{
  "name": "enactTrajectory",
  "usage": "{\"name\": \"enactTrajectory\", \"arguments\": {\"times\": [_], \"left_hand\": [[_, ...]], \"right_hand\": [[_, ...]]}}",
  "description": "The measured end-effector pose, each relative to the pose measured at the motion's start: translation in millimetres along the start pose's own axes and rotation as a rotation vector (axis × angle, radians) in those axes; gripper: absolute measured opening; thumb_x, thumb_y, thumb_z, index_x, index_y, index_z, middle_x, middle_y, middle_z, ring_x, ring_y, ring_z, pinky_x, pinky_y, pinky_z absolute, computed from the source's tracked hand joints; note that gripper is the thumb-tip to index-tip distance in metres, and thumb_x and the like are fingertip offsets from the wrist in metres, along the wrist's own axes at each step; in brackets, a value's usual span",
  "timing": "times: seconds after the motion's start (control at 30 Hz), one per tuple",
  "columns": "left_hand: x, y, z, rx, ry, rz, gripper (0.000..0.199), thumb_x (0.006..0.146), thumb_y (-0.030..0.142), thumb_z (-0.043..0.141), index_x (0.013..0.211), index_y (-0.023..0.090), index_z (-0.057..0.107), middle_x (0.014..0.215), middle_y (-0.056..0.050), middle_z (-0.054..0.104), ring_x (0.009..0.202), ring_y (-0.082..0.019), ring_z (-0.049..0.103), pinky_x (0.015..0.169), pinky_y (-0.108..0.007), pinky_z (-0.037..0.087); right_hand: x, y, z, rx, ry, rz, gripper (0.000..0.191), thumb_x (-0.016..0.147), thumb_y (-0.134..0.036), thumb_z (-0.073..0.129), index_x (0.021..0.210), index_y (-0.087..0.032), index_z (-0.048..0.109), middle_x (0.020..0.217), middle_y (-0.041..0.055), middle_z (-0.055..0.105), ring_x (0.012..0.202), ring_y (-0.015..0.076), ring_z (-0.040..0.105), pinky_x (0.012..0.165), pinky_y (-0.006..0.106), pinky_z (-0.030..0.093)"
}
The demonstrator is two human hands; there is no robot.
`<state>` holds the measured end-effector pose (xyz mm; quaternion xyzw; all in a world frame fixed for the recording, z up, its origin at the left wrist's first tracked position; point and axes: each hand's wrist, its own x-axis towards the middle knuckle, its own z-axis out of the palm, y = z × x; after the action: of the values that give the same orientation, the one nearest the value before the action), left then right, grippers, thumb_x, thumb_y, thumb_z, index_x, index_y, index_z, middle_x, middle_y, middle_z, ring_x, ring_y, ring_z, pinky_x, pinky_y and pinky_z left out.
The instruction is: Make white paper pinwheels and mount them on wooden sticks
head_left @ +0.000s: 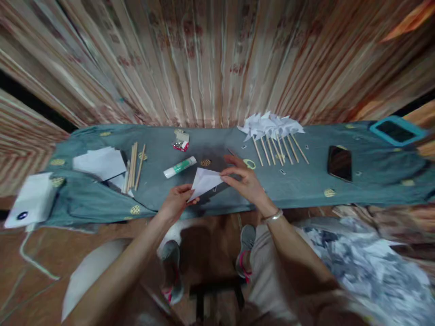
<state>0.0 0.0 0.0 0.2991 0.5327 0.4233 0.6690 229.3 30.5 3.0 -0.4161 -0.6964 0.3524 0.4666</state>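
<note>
A piece of white paper [205,182], folded into a triangle, is held over the near edge of the cloth-covered table. My left hand [179,199] grips its lower left side between thumb and fingers. At the pointed right end, my right hand [243,178] pinches the tip between thumb and forefinger, its other fingers raised. Just beyond the paper lies a glue stick [180,167], white and green. Scissors [249,163] with pale yellow-green handles rest close behind my right hand, partly hidden by it.
White paper pinwheels [270,125] on wooden sticks lie at the back right, near a dark phone [340,163]. To the left are paper sheets [100,164], loose sticks [133,166] and a white device [32,200]. A small red-and-white packet [181,142] lies behind the glue.
</note>
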Motion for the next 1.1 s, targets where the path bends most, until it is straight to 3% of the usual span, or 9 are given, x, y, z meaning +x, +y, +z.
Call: {"name": "enactTrajectory", "arguments": {"times": [0.2, 0.4, 0.57, 0.7, 0.8, 0.9, 0.97, 1.1], "left_hand": [[10.4, -0.5, 3.4, 0.181, 0.097, 0.306, 0.041, 0.042, 0.042, 0.094, 0.069, 0.017, 0.075, 0.065, 0.000, 0.071, 0.057, -0.010, 0.058, 0.058, -0.022, 0.048], [12.8, 1.2, 9.5, 0.164, 0.107, 0.363, 0.043, 0.042, 0.043, 0.094, 0.073, 0.017, 0.078, 0.071, -0.001, 0.074, 0.061, -0.012, 0.060, 0.061, -0.024, 0.049], [13.0, 1.5, 14.6, 0.090, 0.088, 0.289, 0.044, 0.046, 0.040, 0.093, 0.080, 0.016, 0.080, 0.076, -0.004, 0.076, 0.064, -0.014, 0.061, 0.066, -0.026, 0.050], [12.2, 0.7, 17.8, 0.093, 0.075, 0.140, 0.044, 0.045, 0.047, 0.092, 0.070, 0.014, 0.079, 0.070, -0.007, 0.074, 0.060, -0.014, 0.059, 0.057, -0.025, 0.045], [13.0, 0.4, 18.1, 0.083, 0.122, 0.129, 0.044, 0.042, 0.049, 0.092, 0.064, 0.014, 0.077, 0.066, -0.007, 0.073, 0.058, -0.013, 0.058, 0.055, -0.024, 0.044], [15.6, 0.4, 15.6, 0.055, 0.166, 0.148, 0.047, 0.040, 0.052, 0.092, 0.062, 0.014, 0.076, 0.066, -0.007, 0.073, 0.058, -0.013, 0.058, 0.055, -0.024, 0.044], [17.5, 0.5, 13.0, 0.049, 0.192, 0.166, 0.048, 0.039, 0.054, 0.092, 0.061, 0.014, 0.075, 0.065, -0.006, 0.072, 0.058, -0.013, 0.058, 0.055, -0.024, 0.044], [19.6, 0.6, 8.7, 0.048, 0.238, 0.210, 0.050, 0.039, 0.056, 0.091, 0.061, 0.014, 0.075, 0.063, -0.005, 0.071, 0.057, -0.013, 0.057, 0.054, -0.023, 0.044]], "right_hand": [[3.0, 9.5, 0.8, 0.160, 0.179, 0.294, 0.045, 0.074, -0.057, 0.073, 0.103, -0.022, 0.071, 0.125, 0.0116, 0.067, 0.114, 0.0265, 0.064, 0.096, 0.042, 0.052], [7.1, 12.6, 12.3, 0.496, 0.059, 0.619, 0.061, 0.057, -0.046, 0.086, 0.107, -0.019, 0.065, 0.091, 0.0048, 0.074, 0.088, 0.0199, 0.068, 0.075, 0.033, 0.054], [8.3, 12.7, 17.6, 0.585, 0.131, 0.606, 0.050, 0.050, -0.041, 0.090, 0.089, -0.018, 0.068, 0.075, -0.0008, 0.072, 0.069, 0.0135, 0.065, 0.065, 0.027, 0.050], [11.4, 13.6, 20.6, 0.619, 0.202, 0.563, 0.049, 0.047, -0.042, 0.091, 0.084, -0.019, 0.068, 0.075, -0.0014, 0.073, 0.068, 0.0124, 0.064, 0.067, 0.026, 0.051], [14.1, 17.2, 22.8, 0.596, 0.201, 0.535, 0.046, 0.050, -0.043, 0.090, 0.083, -0.019, 0.068, 0.075, -0.0011, 0.072, 0.067, 0.0131, 0.064, 0.066, 0.027, 0.051], [16.0, 21.6, 17.8, 0.465, 0.183, 0.487, 0.037, 0.065, -0.048, 0.079, 0.084, -0.019, 0.069, 0.073, 0.0005, 0.071, 0.065, 0.0150, 0.063, 0.061, 0.028, 0.050], [16.0, 22.9, 7.8, 0.248, 0.192, 0.417, 0.032, 0.079, -0.049, 0.066, 0.088, -0.019, 0.070, 0.074, 0.0034, 0.072, 0.066, 0.0179, 0.065, 0.062, 0.030, 0.051], [12.9, 22.7, -17.8, -0.570, 0.233, 0.273, 0.028, 0.092, -0.029, 0.050, 0.106, -0.016, 0.071, 0.100, 0.0127, 0.075, 0.091, 0.0255, 0.068, 0.084, 0.037, 0.049]]}}
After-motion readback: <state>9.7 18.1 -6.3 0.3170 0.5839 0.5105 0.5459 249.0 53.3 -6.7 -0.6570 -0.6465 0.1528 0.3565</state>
